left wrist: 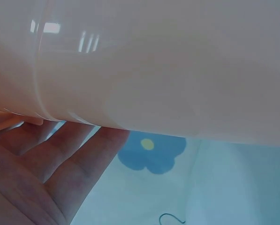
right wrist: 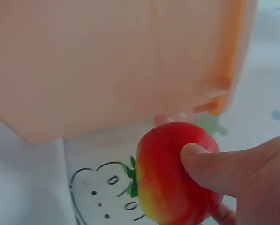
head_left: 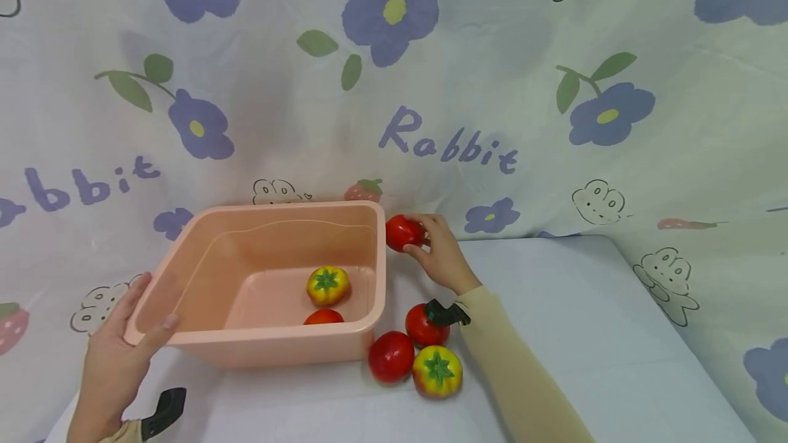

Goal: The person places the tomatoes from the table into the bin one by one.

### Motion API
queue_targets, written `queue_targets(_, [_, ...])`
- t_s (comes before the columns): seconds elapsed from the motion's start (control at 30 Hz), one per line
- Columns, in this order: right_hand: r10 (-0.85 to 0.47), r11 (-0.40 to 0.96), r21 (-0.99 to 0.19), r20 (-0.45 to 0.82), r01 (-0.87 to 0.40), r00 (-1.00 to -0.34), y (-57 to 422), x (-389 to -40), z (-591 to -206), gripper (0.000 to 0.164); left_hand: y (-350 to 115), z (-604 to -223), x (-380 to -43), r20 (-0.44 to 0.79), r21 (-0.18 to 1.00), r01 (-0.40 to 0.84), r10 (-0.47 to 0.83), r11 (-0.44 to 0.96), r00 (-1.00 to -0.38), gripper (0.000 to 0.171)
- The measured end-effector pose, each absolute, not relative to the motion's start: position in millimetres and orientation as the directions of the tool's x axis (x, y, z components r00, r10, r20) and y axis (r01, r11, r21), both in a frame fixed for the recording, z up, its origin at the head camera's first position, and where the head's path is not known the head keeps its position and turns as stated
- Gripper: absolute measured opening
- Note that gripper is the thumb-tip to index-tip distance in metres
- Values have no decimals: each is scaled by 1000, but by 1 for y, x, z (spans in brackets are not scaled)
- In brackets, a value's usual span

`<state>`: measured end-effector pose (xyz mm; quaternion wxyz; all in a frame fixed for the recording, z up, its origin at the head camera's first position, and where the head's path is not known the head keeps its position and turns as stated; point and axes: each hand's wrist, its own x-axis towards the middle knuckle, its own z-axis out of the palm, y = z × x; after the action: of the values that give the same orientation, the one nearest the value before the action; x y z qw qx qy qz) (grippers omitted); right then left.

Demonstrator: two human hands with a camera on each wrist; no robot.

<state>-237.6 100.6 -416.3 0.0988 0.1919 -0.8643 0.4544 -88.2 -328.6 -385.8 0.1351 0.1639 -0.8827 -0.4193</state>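
Beige sleeve (head_left: 523, 368), right hand (head_left: 440, 253), red fruit (head_left: 401, 233) in its grip

There are six round fruits (head_left: 438, 372), one bin (head_left: 265, 351) and two black straps (head_left: 163, 413).

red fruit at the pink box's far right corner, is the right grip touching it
Touching. The right wrist view shows it plainly: the thumb of the right grip lies flat against the side of the red fruit.
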Motion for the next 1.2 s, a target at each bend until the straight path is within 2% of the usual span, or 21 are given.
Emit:
queue_targets(0.57, [-168, 438, -770, 437, -464, -884, 110, -198, -399, 57, -331, -391, -87, 137, 794, -127, -378, 595, -915, 84])
queue_targets(0.9, [-152, 413, -767, 473, -491, -868, 112, -186, -386, 56, -328, -390, -87, 131, 789, -143, -391, 598, -911, 85])
queue_targets(1.2, [-166, 368, -741, 543, -562, -823, 104, -176, -378, 57, -331, -391, -87, 137, 790, -133, -384, 599, -913, 85])
